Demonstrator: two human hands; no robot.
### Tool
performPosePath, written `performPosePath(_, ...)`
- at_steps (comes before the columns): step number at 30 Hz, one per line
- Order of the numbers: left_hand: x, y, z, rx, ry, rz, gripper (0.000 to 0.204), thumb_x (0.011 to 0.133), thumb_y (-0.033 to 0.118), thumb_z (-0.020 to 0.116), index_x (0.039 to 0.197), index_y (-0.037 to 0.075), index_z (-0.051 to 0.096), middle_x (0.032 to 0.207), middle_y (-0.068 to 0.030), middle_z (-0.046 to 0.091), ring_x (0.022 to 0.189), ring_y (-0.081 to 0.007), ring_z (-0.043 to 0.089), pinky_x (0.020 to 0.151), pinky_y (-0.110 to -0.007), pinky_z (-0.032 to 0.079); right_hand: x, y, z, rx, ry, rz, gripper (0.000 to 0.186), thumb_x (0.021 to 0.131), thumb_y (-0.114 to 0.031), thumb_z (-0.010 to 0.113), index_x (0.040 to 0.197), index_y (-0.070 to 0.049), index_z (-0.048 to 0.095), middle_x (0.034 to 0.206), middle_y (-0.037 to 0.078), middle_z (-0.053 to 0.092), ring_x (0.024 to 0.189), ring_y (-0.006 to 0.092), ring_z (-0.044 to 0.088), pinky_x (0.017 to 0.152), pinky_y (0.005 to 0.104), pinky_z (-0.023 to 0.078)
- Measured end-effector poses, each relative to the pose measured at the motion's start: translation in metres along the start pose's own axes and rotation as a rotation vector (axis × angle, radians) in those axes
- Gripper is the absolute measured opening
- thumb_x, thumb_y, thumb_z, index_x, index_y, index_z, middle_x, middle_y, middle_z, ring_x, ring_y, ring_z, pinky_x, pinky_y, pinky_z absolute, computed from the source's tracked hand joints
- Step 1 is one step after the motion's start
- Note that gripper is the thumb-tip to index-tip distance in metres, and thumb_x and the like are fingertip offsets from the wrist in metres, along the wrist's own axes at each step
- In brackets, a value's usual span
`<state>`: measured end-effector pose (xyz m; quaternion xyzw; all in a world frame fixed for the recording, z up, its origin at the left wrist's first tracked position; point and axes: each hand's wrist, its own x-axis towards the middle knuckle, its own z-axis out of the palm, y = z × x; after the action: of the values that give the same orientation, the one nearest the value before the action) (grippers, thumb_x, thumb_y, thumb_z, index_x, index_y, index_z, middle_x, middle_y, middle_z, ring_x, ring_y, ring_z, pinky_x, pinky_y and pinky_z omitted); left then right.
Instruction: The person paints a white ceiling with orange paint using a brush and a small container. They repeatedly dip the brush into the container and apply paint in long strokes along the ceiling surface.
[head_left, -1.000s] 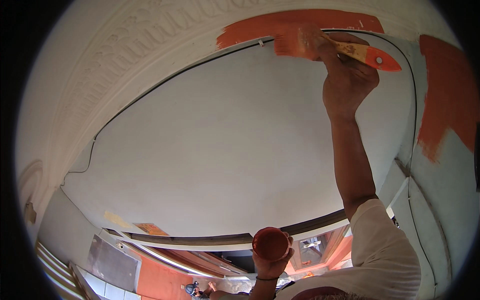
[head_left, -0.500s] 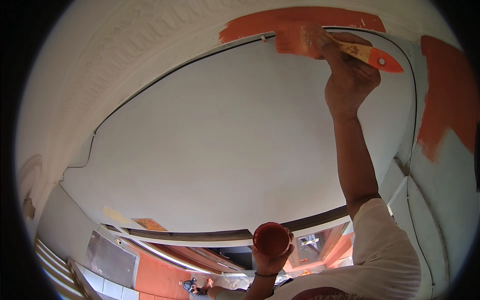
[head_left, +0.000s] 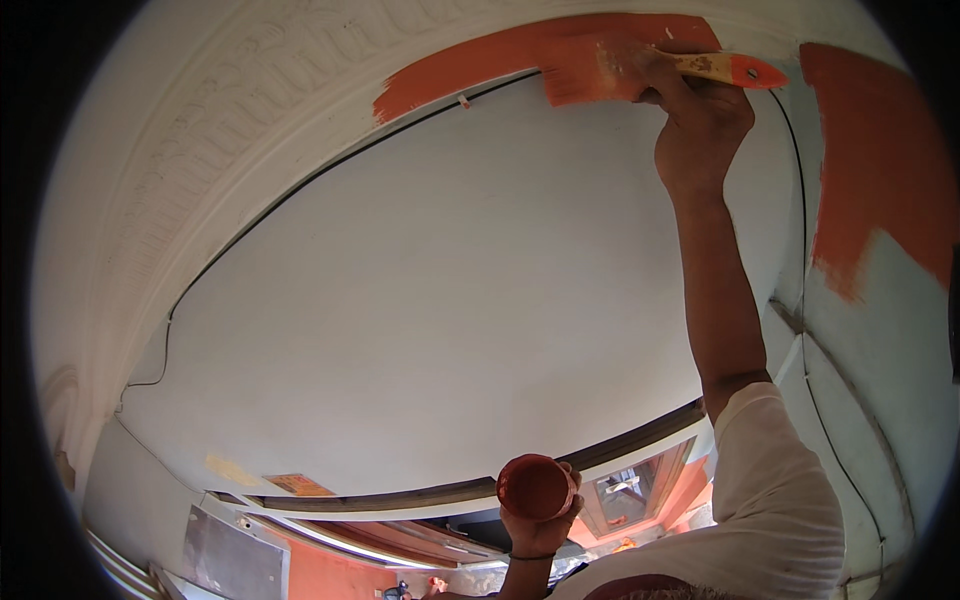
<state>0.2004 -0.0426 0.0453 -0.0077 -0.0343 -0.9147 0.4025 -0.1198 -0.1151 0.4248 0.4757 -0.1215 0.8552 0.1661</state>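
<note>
High on the wall, my right hand is closed around a wide paintbrush with a wooden handle that ends in orange-red. Its paint-covered bristles lie over the band of orange paint along the top of the wall, beside a thin black cable. Low in the view, my left hand grips a round cup coated in reddish paint, its mouth facing up. Shade inside the cup hides how much paint is in it.
A second orange patch covers part of the right-hand wall. Below the pale wall runs a dark ledge above a door frame. Moulded plaster trim curves along the left. Another person is far below.
The view has shifted slightly, with the walls sliding left. The brush handle has swung more level, its bristles staying at the orange band. The cup is still in my left hand.
</note>
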Motion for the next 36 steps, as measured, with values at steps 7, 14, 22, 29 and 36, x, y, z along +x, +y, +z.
performPosePath(7,0.007,0.001,-0.004,0.068,0.002,-0.037,0.066,0.092,0.056,0.071,0.133,0.004,0.062,0.136,-0.0191,0.058,0.132,-0.0348,0.051,0.097,-0.048,0.056,0.033,0.01,-0.069,-0.202,0.039,-0.126,0.01,0.098,-0.002,0.07,0.095,-0.003,0.08,0.106,0.011,0.072,0.089,0.0176,0.073,0.075,0.033,0.069)
performPosePath(14,0.008,-0.004,-0.001,0.021,-0.026,-0.088,0.065,0.094,0.052,0.067,0.139,0.006,0.059,0.138,-0.0213,0.06,0.129,-0.0405,0.053,0.099,-0.052,0.057,0.054,-0.014,-0.12,-1.472,-0.073,-0.931,0.018,0.091,-0.001,0.076,0.109,0.0,0.074,0.103,0.009,0.076,0.092,0.0169,0.075,0.075,0.0298,0.065)
performPosePath(22,0.01,-0.005,-0.005,0.038,-0.036,-0.121,0.07,0.09,0.055,0.071,0.139,0.006,0.059,0.138,-0.0207,0.06,0.13,-0.0406,0.053,0.099,-0.052,0.056,0.009,-0.004,-0.048,-0.802,-0.228,-0.873,0.017,0.086,-0.007,0.078,0.101,-0.014,0.073,0.101,-0.001,0.077,0.089,0.0196,0.073,0.073,0.0295,0.06)
performPosePath(29,0.008,-0.006,-0.007,0.054,-0.031,-0.103,0.07,0.091,0.056,0.07,0.138,0.006,0.06,0.137,-0.0213,0.061,0.13,-0.0412,0.053,0.098,-0.052,0.057,0.04,0.01,-0.091,-0.063,-0.134,-0.41,0.018,0.091,0.006,0.078,0.107,0.002,0.071,0.106,0.012,0.078,0.089,0.0157,0.074,0.081,0.0297,0.062)
performPosePath(36,0.003,-0.006,-0.007,0.033,-0.047,-0.115,0.068,0.093,0.055,0.069,0.138,0.006,0.059,0.139,-0.0205,0.059,0.131,-0.0409,0.053,0.1,-0.054,0.056,0.047,0.0,-0.103,-0.513,-0.066,-0.561,0.018,0.092,0.004,0.075,0.11,0.0,0.074,0.105,0.008,0.077,0.099,0.015,0.074,0.086,0.0285,0.06)
